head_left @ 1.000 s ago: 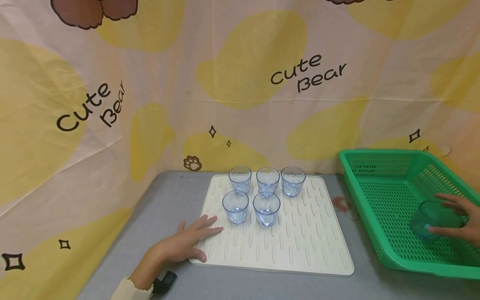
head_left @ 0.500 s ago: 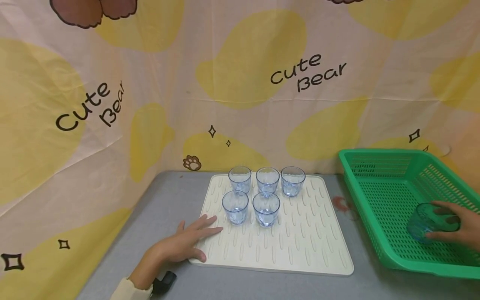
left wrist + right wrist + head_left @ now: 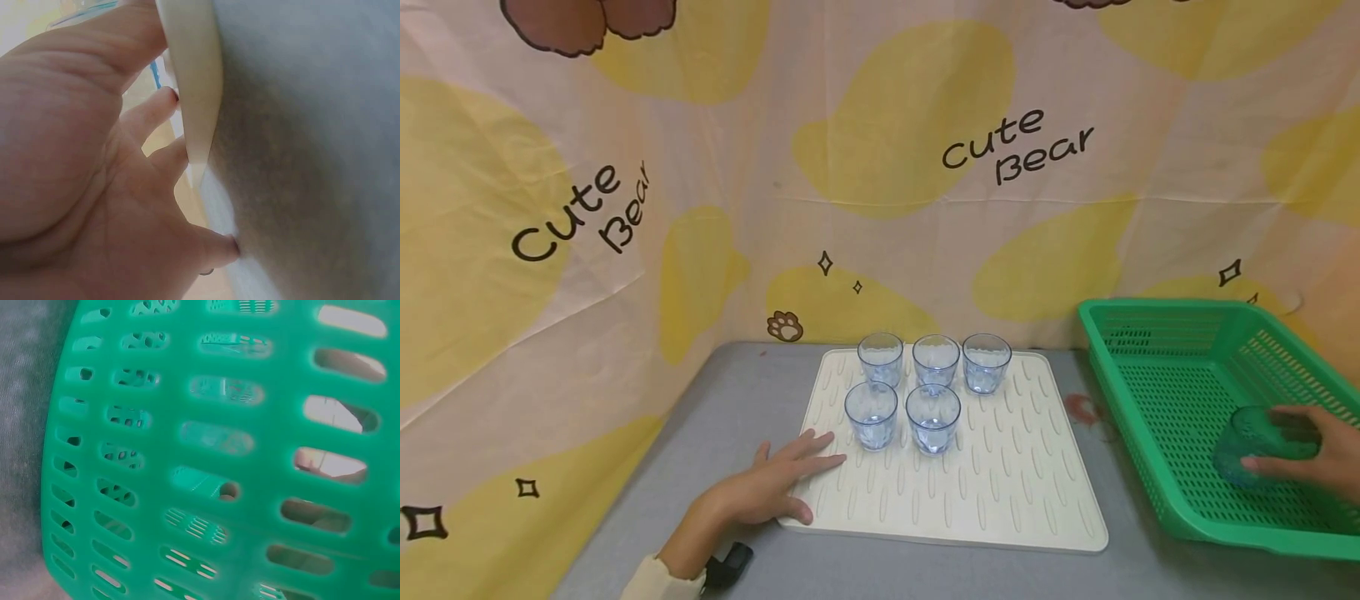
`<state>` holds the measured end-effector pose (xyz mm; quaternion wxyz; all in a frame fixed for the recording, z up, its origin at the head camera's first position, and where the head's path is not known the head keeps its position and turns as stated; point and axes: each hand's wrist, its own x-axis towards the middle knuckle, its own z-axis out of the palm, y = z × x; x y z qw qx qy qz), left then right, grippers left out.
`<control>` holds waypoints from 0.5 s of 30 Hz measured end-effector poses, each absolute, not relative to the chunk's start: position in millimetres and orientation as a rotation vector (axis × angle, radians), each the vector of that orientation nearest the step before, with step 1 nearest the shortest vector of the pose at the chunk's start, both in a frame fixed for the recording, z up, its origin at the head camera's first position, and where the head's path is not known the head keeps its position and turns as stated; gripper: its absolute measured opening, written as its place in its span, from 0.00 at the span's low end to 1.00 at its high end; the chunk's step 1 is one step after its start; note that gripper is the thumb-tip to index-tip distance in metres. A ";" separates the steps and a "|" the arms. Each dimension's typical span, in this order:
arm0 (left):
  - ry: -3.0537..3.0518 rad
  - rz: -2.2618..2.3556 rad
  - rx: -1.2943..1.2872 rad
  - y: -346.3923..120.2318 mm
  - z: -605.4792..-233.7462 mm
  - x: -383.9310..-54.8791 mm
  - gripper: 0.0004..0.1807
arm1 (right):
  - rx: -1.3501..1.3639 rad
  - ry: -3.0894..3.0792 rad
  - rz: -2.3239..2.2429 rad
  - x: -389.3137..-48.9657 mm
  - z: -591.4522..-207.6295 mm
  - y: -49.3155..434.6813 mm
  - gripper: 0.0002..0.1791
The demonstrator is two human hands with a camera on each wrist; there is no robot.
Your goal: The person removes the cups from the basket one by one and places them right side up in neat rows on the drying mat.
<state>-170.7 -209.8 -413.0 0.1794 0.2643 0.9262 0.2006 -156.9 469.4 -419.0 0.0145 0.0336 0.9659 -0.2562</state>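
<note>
In the head view my left hand (image 3: 767, 490) lies with spread fingers on the front left corner of a white ridged mat (image 3: 1000, 492). The left wrist view shows its palm (image 3: 94, 175) and fingertips at the mat's edge (image 3: 194, 81). Several clear bluish drinking glasses stand upright on the mat, three in a back row and two in front; one front glass (image 3: 871, 421) is nearest that hand. My right hand (image 3: 1330, 454) reaches inside a green plastic basket (image 3: 1195, 525), thumb and fingers round another drinking glass (image 3: 1231, 454). The basket's slotted wall (image 3: 169, 450) mostly hides this hand in the right wrist view.
The basket's raised rim (image 3: 1120, 433) stands on the grey table (image 3: 760, 383), just right of the mat. A printed cloth (image 3: 880, 167) hangs behind the table and along its left side.
The right hand and the glass in the basket have shifted slightly left, the fingers closing in round the glass. The left hand and the glasses on the mat have stayed put.
</note>
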 end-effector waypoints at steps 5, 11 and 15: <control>2.618 0.569 0.735 -209.3 -411.9 -170.5 0.45 | 0.129 3.097 -0.906 -165.4 -441.0 486.1 0.57; 2.618 0.570 0.730 -208.9 -410.7 -169.1 0.45 | 0.101 3.236 -1.094 -170.8 -456.7 495.2 0.49; 2.619 0.564 0.726 -209.3 -412.0 -169.2 0.45 | 0.108 3.297 -1.146 -170.2 -454.0 492.7 0.49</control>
